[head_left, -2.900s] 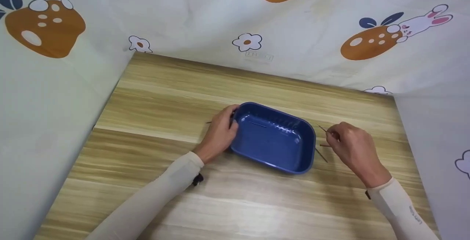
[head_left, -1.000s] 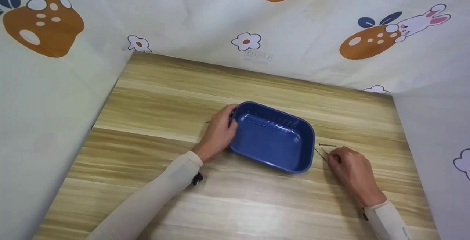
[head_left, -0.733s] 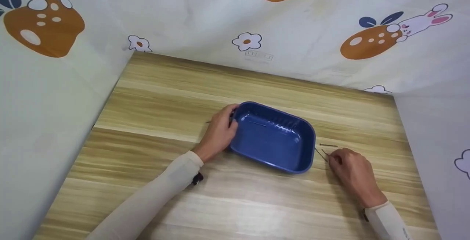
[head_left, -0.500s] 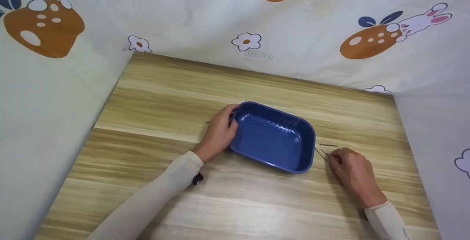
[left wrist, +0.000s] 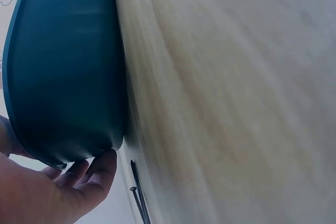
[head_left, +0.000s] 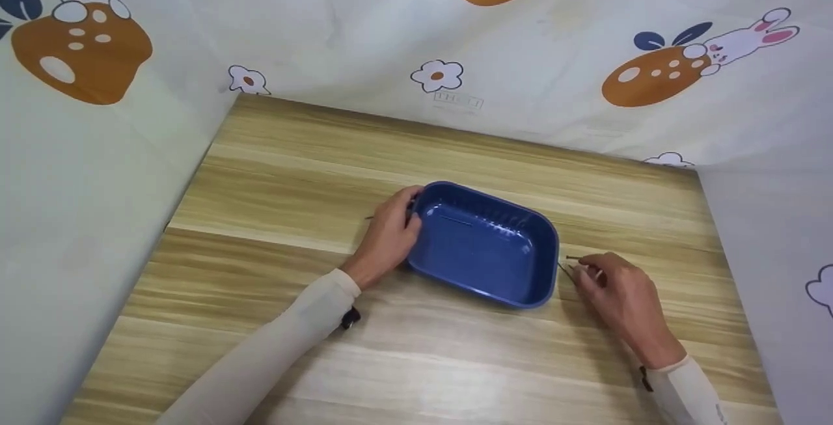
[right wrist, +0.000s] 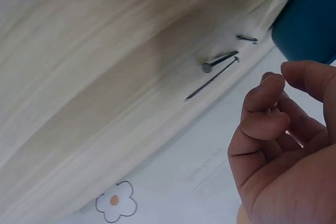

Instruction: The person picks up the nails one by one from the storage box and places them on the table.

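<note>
In the head view my left hand grips the left end of a deep blue plastic tray, fingers over its rim. The left wrist view shows those fingers curled against the tray's outer wall, with two nails on the table close by. My right hand hovers just right of the tray, thumb and index finger parted, nothing between them. Below its fingertips lie a few metal nails, one with a broad round head. In the head view the fingers partly cover these nails.
The wood-grain table is bounded at the back and sides by pale cloth printed with rabbits, fruit and flowers. A thin dark line marks the tray's floor; I cannot tell whether it is a nail.
My right hand, which was pinching a nail, has come down nearer me and let it go beside the others. Its fingers have since parted and shifted slightly up. The left hand keeps still.
</note>
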Available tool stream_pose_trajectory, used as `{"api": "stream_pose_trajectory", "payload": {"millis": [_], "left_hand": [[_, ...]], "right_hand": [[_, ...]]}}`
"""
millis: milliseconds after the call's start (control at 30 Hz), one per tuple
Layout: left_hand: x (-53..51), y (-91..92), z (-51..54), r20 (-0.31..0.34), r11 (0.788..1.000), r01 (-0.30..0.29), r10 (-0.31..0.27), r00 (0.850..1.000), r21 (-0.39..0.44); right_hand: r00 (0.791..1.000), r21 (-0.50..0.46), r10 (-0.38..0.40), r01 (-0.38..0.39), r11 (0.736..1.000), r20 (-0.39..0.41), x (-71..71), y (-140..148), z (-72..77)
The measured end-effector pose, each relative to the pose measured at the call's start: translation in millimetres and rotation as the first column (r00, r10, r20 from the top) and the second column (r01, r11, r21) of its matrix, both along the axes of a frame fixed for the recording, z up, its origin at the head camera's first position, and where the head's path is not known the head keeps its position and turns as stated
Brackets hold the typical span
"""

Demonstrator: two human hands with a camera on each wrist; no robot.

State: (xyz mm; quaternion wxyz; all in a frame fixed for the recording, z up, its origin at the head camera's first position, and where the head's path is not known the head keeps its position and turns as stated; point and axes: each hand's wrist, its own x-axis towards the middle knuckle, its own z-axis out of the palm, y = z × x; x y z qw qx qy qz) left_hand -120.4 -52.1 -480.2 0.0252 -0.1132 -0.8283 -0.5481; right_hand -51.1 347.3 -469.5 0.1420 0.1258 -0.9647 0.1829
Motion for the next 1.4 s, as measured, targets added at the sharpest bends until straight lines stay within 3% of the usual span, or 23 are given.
{"api": "stream_pose_trajectory", "payload": {"millis": [500, 900, 1400], "left_hand": [[-0.2, -1.3, -0.2, -0.037, 1.0, 0.004, -0.004, 0.999, 0.002], [1.3, -1.4, 0.0, -0.069, 1.0, 0.0, -0.001, 0.998, -0.007], [1.1, 0.3, -0.5, -0.034, 1.0, 0.001, -0.002, 0.999, -0.023]], "right_hand": [[0.998, -0.14, 0.065, -0.068, 0.988, -0.026, -3.3, -18, 9.9], [0.991, -0.11, 0.108, -0.116, 0.987, -0.083, -7.4, -26, 9.9], [0.967, -0.089, 0.207, -0.221, 0.971, -0.146, -18.3, -42, 14.9]]}}
